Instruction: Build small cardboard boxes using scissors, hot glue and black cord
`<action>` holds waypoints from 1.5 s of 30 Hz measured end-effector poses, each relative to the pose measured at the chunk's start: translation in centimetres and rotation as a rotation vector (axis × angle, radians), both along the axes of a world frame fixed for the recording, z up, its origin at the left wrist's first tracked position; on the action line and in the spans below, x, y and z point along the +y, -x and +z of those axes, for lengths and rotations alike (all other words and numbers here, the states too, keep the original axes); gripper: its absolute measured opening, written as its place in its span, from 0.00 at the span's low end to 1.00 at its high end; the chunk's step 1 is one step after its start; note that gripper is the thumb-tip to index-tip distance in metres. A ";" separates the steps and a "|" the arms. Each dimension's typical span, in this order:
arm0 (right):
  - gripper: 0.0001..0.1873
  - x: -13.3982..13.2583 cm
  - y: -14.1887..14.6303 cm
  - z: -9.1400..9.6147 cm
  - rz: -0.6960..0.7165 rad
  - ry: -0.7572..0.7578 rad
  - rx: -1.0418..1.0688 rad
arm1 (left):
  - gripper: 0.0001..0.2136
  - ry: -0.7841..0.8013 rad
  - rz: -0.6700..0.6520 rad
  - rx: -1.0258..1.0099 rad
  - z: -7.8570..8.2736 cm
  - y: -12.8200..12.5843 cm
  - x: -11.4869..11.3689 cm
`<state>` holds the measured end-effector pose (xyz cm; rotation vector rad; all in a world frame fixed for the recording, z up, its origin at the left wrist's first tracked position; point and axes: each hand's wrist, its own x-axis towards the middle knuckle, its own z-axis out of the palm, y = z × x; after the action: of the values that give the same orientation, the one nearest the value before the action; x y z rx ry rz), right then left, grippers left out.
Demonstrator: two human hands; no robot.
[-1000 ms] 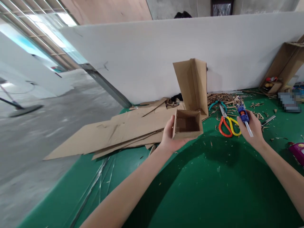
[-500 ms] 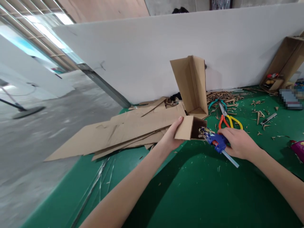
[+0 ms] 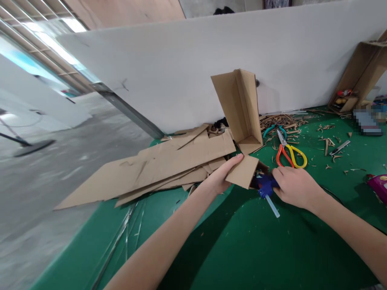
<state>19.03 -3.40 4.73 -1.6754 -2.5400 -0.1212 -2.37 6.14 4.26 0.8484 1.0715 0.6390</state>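
My left hand [image 3: 225, 175] grips a small cardboard box [image 3: 242, 171], thumb on top and the other fingers mostly hidden beneath. The box's open end faces right. In my right hand [image 3: 292, 186] is a blue hot glue gun [image 3: 266, 185], with a clear glue stick [image 3: 273, 206] poking out of its back. The gun's front end is inside the box's opening, so the nozzle is hidden. Just beyond my right hand lie scissors [image 3: 289, 151] with one orange and one yellow handle.
Flat cardboard sheets [image 3: 169, 169] lie stacked at the left on the green table [image 3: 229, 249]. A folded cardboard piece [image 3: 242, 108] stands against the white board [image 3: 169, 68]. Cardboard scraps [image 3: 284, 121], a utility knife [image 3: 340, 148] and a purple packet [image 3: 377, 187] are toward the right.
The glue gun has moved left and deeper into the box opening, and its glue stick now points more steeply down. The box has tilted and shifted slightly right and toward me.
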 end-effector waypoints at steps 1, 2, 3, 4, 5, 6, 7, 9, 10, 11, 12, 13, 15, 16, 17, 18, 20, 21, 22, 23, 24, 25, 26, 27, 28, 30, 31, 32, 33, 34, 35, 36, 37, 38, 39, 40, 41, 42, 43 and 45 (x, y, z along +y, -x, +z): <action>0.06 -0.1 0.1 0.0 -0.006 -0.006 -0.008 | 0.26 0.009 0.000 0.002 0.0 0.0 0.0; 0.05 -0.2 0.2 0.0 -0.013 -0.013 -0.015 | 0.26 0.015 -0.004 0.002 0.1 -0.1 0.0; 0.05 -0.3 0.3 0.1 -0.018 -0.020 -0.021 | 0.26 0.018 -0.008 0.002 0.1 -0.1 0.0; 0.05 -0.3 0.3 0.1 -0.021 -0.028 -0.026 | 0.26 0.016 -0.008 0.004 0.1 -0.1 0.0; 0.05 -0.4 0.4 0.0 -0.021 -0.036 -0.030 | 0.26 0.010 -0.008 0.008 0.0 -0.1 0.0; 0.05 -0.5 0.4 0.0 -0.018 -0.043 -0.034 | 0.27 0.001 -0.008 0.013 0.0 -0.1 0.0; 0.05 -0.5 0.4 0.0 -0.015 -0.050 -0.039 | 0.28 -0.008 -0.008 0.018 0.0 -0.1 0.0; 0.06 -0.6 0.4 -0.1 -0.011 -0.060 -0.047 | 0.28 -0.023 -0.007 0.029 -0.2 0.0 0.1; 0.06 -0.6 0.4 -0.1 -0.013 -0.065 -0.049 | 0.29 -0.031 -0.006 0.033 -0.2 0.0 0.1; 0.06 -0.6 0.4 -0.1 -0.014 -0.069 -0.049 | 0.28 -0.044 -0.003 0.035 -0.2 0.0 0.2; 0.06 -0.6 0.4 -0.1 -0.017 -0.073 -0.047 | 0.28 -0.059 0.002 0.038 -0.2 0.1 0.3; 0.05 -0.7 0.4 -0.1 -0.019 -0.078 -0.043 | 0.27 -0.074 0.010 0.041 -0.1 0.2 0.4; 0.05 -0.7 0.4 -0.1 -0.023 -0.088 -0.036 | 0.25 -0.095 0.037 0.048 0.1 0.5 0.7; 0.05 -0.7 0.4 0.0 -0.026 -0.092 -0.034 | 0.25 -0.101 0.054 0.051 0.2 0.6 0.8; 0.05 -0.7 0.3 0.0 -0.030 -0.097 -0.034 | 0.24 -0.100 0.068 0.054 0.3 0.7 0.9; 0.05 -0.7 0.3 -0.1 -0.031 -0.100 -0.036 | 0.24 -0.100 0.078 0.054 0.4 0.8 1.0; 0.05 -0.7 0.3 -0.1 -0.026 -0.102 -0.040 | 0.23 -0.103 0.089 0.050 0.4 0.9 1.2; 0.06 -0.6 0.3 -0.1 -0.020 -0.100 -0.041 | 0.23 -0.106 0.093 0.049 0.4 1.0 1.3; 0.07 -0.6 0.2 -0.2 -0.015 -0.095 -0.041 | 0.23 -0.107 0.097 0.049 0.3 1.1 1.3; 0.07 -0.6 0.2 -0.2 -0.013 -0.090 -0.039 | 0.23 -0.107 0.102 0.050 0.2 1.1 1.4; 0.07 -0.6 0.2 -0.2 -0.016 -0.086 -0.036 | 0.23 -0.106 0.110 0.054 0.1 1.2 1.5; 0.06 -0.6 0.2 -0.2 -0.023 -0.084 -0.034 | 0.23 -0.102 0.118 0.058 0.1 1.2 1.6; 0.05 -0.6 0.2 -0.1 -0.031 -0.083 -0.031 | 0.22 -0.099 0.127 0.063 0.0 1.3 1.7; 0.05 -0.6 0.2 -0.1 -0.039 -0.083 -0.029 | 0.22 -0.096 0.134 0.071 0.1 1.4 1.8; 0.05 -0.7 0.2 0.0 -0.045 -0.083 -0.029 | 0.21 -0.096 0.140 0.077 0.1 1.4 1.9; 0.05 -0.7 0.3 0.1 -0.052 -0.080 -0.031 | 0.21 -0.105 0.141 0.086 0.4 1.6 1.9; 0.05 -0.7 0.3 0.1 -0.054 -0.079 -0.033 | 0.21 -0.109 0.141 0.095 0.5 1.6 2.0; 0.05 -0.8 0.3 0.2 -0.054 -0.077 -0.035 | 0.21 -0.109 0.144 0.106 0.6 1.7 2.0; 0.05 -0.8 0.3 0.2 -0.054 -0.077 -0.037 | 0.22 -0.107 0.146 0.117 0.8 1.8 2.0; 0.05 -0.8 0.3 0.2 -0.054 -0.077 -0.038 | 0.22 -0.102 0.146 0.125 0.9 1.9 2.1; 0.05 -0.8 0.3 0.2 -0.056 -0.078 -0.040 | 0.23 -0.096 0.145 0.130 0.9 2.0 2.1; 0.05 -0.8 0.3 0.2 -0.058 -0.079 -0.041 | 0.23 -0.091 0.144 0.130 0.9 2.1 2.2; 0.05 -0.9 0.4 0.2 -0.062 -0.081 -0.040 | 0.22 -0.090 0.142 0.124 0.9 2.2 2.3; 0.05 -0.9 0.4 0.2 -0.066 -0.083 -0.037 | 0.22 -0.086 0.141 0.118 0.9 2.3 2.3; 0.05 -0.9 0.4 0.2 -0.068 -0.085 -0.034 | 0.22 -0.079 0.141 0.112 0.9 2.4 2.4; 0.05 -0.9 0.4 0.1 -0.069 -0.087 -0.030 | 0.22 -0.073 0.140 0.107 0.9 2.5 2.5; 0.05 -0.9 0.4 0.1 -0.067 -0.091 -0.026 | 0.23 -0.067 0.137 0.102 0.9 2.7 2.7; 0.06 -1.0 0.4 0.1 -0.062 -0.095 -0.023 | 0.24 -0.063 0.130 0.097 0.9 2.8 2.8; 0.06 -1.0 0.4 0.1 -0.057 -0.101 -0.023 | 0.25 -0.060 0.123 0.095 0.9 3.0 2.9; 0.08 -1.0 0.4 0.1 -0.042 -0.110 -0.024 | 0.26 -0.064 0.108 0.090 0.8 3.3 3.1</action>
<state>18.63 -4.39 4.83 -1.6959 -2.4665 -0.2797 -5.68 9.19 5.07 0.8854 1.1894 0.7344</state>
